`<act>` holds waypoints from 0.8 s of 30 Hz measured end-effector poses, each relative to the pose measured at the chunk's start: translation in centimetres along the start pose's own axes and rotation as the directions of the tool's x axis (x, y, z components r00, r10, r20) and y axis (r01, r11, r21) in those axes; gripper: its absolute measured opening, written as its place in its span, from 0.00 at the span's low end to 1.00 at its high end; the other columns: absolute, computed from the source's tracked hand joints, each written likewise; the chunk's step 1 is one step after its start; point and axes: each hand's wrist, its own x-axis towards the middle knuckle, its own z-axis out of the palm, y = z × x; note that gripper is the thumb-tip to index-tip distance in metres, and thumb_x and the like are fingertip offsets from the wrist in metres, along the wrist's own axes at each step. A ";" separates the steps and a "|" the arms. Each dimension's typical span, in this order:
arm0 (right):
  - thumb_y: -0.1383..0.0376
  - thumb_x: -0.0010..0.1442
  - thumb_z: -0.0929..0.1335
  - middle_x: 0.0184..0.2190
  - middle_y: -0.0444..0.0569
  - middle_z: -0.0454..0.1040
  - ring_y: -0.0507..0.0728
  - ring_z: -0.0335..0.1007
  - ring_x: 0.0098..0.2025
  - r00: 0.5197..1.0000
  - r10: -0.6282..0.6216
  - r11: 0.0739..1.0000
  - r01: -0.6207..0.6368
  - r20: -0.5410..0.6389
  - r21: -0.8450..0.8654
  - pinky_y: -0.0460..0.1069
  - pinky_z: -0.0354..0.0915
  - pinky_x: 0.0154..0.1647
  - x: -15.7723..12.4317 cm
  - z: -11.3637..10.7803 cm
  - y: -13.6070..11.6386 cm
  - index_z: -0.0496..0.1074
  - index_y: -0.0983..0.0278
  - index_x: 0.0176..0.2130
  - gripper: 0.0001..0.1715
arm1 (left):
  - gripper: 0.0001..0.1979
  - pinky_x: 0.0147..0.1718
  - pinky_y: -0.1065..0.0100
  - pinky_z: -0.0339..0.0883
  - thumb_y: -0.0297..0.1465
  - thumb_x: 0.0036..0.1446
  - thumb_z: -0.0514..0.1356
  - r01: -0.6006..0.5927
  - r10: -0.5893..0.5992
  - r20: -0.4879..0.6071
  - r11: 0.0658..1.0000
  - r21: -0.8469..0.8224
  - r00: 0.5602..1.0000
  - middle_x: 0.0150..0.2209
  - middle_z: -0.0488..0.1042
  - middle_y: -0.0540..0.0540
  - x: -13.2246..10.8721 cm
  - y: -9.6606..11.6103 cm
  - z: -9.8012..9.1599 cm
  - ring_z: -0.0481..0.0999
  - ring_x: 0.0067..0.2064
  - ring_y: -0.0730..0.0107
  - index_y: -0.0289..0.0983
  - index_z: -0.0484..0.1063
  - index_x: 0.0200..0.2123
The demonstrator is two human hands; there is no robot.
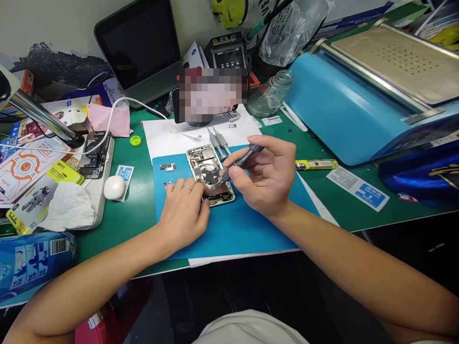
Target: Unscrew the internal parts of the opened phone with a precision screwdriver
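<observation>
An opened phone (204, 165) lies on a blue mat (222, 234), its inner parts exposed. My right hand (268, 177) is closed around a grey screwdriver (244, 160), which slants down with its tip over the lower part of the phone. Against the phone's left lower edge rests my left hand (188, 205), fingers bent; its fingertips are partly hidden, and I cannot make out whether they pinch anything. Two more screwdrivers (219, 142) lie just above the phone. A small metal phone part (167, 167) sits on the mat to the left, with tiny pieces near my left knuckles.
Behind the mat a phone with a blurred screen (208, 95) leans upright beside a glass jar (270, 93). A blue machine with a metal plate (344, 105) fills the right side. On the left are a white earbud case (114, 188), another opened phone (95, 155) and a blue bottle (36, 260).
</observation>
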 end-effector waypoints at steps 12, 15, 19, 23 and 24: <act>0.68 0.64 0.69 0.36 0.46 0.75 0.55 0.76 0.33 0.999 0.032 0.997 -0.032 0.000 -0.068 0.51 0.77 0.29 0.0 0.2 -0.3 0.64 0.53 0.57 0.25 | 0.04 0.42 0.56 0.57 0.28 0.62 0.53 -0.027 0.027 -0.041 1.000 0.006 0.999 0.40 0.73 0.45 -0.3 0.3 -0.2 0.68 0.42 0.59 0.39 0.65 0.41; 0.67 0.65 0.69 0.36 0.46 0.75 0.55 0.75 0.33 0.999 0.045 0.996 -0.044 0.005 -0.074 0.51 0.77 0.29 -0.1 0.2 -0.2 0.63 0.52 0.58 0.25 | 0.04 0.40 0.56 0.56 0.31 0.63 0.54 -0.119 0.121 -0.063 0.992 0.034 0.991 0.38 0.73 0.45 -0.5 0.4 -0.2 0.68 0.41 0.59 0.39 0.67 0.38; 0.70 0.65 0.68 0.37 0.46 0.75 0.55 0.76 0.33 1.000 0.026 0.997 -0.026 0.005 -0.077 0.51 0.78 0.31 -0.1 0.2 -0.1 0.63 0.52 0.60 0.27 | 0.10 0.33 0.58 0.54 0.32 0.68 0.52 -0.363 0.382 -0.115 0.918 0.159 0.917 0.31 0.72 0.46 -0.9 0.6 -0.1 0.68 0.34 0.62 0.38 0.71 0.35; 0.72 0.64 0.68 0.38 0.46 0.75 0.54 0.76 0.34 1.000 0.014 0.996 -0.013 0.008 -0.091 0.50 0.77 0.32 -0.1 0.3 -0.1 0.63 0.53 0.60 0.29 | 0.12 0.29 0.60 0.55 0.31 0.69 0.51 -0.465 0.488 -0.127 0.868 0.175 0.863 0.27 0.72 0.48 -1.2 0.5 0.4 0.70 0.29 0.65 0.35 0.74 0.40; 0.72 0.64 0.68 0.38 0.46 0.75 0.54 0.76 0.34 1.000 0.010 0.995 -0.009 0.006 -0.096 0.50 0.77 0.32 -0.1 0.3 -0.1 0.63 0.54 0.60 0.29 | 0.13 0.28 0.60 0.56 0.32 0.70 0.51 -0.470 0.490 -0.116 0.868 0.164 0.864 0.27 0.73 0.48 -1.3 0.5 0.5 0.71 0.29 0.66 0.34 0.74 0.43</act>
